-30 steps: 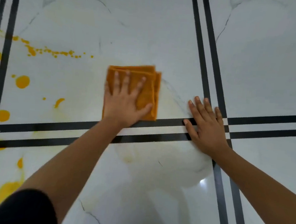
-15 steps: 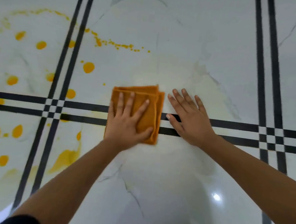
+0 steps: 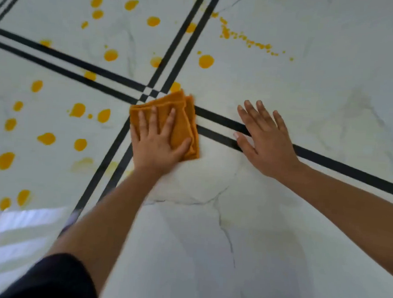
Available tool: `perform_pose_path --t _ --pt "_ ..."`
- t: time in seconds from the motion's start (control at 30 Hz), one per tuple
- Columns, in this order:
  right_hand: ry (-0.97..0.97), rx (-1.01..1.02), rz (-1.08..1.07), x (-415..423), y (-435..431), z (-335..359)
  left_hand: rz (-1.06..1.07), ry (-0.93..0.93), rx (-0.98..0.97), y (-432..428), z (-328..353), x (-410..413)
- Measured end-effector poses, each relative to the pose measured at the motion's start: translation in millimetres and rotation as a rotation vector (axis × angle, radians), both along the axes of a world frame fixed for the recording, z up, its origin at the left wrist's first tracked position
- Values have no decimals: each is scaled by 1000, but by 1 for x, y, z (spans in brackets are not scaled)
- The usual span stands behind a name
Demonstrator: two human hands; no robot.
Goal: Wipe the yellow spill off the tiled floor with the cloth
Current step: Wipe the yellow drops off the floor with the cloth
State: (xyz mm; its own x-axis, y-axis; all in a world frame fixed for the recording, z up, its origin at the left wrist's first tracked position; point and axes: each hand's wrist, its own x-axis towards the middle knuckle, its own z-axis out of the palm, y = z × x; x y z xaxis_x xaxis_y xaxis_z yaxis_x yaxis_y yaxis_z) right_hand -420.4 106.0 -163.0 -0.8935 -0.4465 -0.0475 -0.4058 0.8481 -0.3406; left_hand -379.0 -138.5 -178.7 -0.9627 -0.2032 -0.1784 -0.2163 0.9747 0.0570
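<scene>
A folded orange cloth (image 3: 181, 115) lies flat on the white tiled floor (image 3: 277, 236), just right of where the black double lines cross. My left hand (image 3: 158, 146) presses down on it with fingers spread. My right hand (image 3: 264, 139) rests flat on the floor to the right, palm down across the black lines, holding nothing. The yellow spill (image 3: 206, 61) shows as several round drops scattered over the tiles to the left and above the cloth, with a dotted trail (image 3: 245, 39) at the top.
Black double stripes (image 3: 174, 52) divide the marble-look tiles. Faint yellowish smears (image 3: 82, 164) sit left of my left forearm. A bright window reflection (image 3: 23, 220) lies at the lower left. The tiles to the right and below my hands show no drops.
My left hand has slid the cloth leftward to the crossing of the black lines. My view has swung left, bringing many more drops into sight. My right hand stays flat beside it.
</scene>
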Motion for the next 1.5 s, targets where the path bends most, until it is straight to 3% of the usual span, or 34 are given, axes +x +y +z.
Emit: perform_pose_path --t 0.07,0.17,0.2,0.3,0.37,0.47,0.53,0.57,0.7,0.77,0.83,0.9,0.97,1.07,1.13,1.2,1.27,1.3,1.4,1.43,1.5 --pt "4 1 72 11 -18 -3 -44 -9 23 16 1 34" --pt "-3 21 163 25 -38 -7 -391 -22 13 2 1 79" --pt "-2 36 212 31 -45 -8 -317 4 18 -17 3 78" --pt "-5 80 235 35 -50 -10 318 21 43 -42 0 68" --pt "15 95 215 33 -47 -12 437 25 32 -10 0 82" --pt "10 122 226 29 -43 -13 -47 -56 75 42 7 121" --pt "15 129 238 27 -44 -10 -246 -76 43 23 6 105" --pt "18 124 221 27 -43 -9 -229 -58 23 6 5 88" --pt "29 111 119 27 -29 -4 283 6 44 -11 0 57" --pt "23 151 138 26 -18 -5 89 -14 63 26 3 87" --pt "11 197 132 25 -6 -6 -365 -101 87 54 11 127" --pt "8 210 94 25 5 -8 -641 -157 73 45 10 129" --pt "-12 189 53 31 13 -7 -497 -79 25 24 5 105" --pt "-2 189 94 47 23 -6 133 -24 47 35 2 95" --pt "-3 194 146 51 25 -5 64 -19 108 80 4 124" --pt "-8 197 172 50 21 -5 -304 -65 96 107 5 155" --pt "-16 184 190 52 14 -4 -443 -36 61 84 3 140" --pt "-25 172 196 53 11 -3 -340 5 36 67 2 124" --pt "-22 146 227 63 3 -2 289 5 51 35 -1 102" --pt "-15 144 250 65 2 -2 362 18 57 44 -2 113" --pt "-9 159 292 65 2 -3 136 15 99 78 2 153"
